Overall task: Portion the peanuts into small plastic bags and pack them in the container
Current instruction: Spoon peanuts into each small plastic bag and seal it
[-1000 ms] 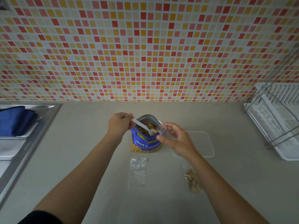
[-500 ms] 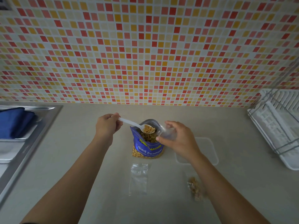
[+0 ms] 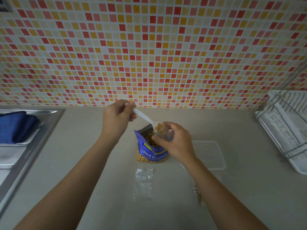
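Since half a second before, the left hand [image 3: 118, 117] had lifted toward the tiled wall [image 3: 149, 47], tipping the white plastic spoon [image 3: 146, 120] pinched in its fingers so the bowl of peanuts met the mouth of the small clear bag [image 3: 164, 132]. That bag was gripped by the right hand [image 3: 174, 143] just above the open blue peanut packet [image 3: 152, 150], which stood on the counter [image 3: 83, 146]. An empty bag [image 3: 143, 183] lay flat in front of the packet, a filled one [image 3: 199, 195] showed beside the right forearm, and the clear container [image 3: 211, 155] sat right of the packet
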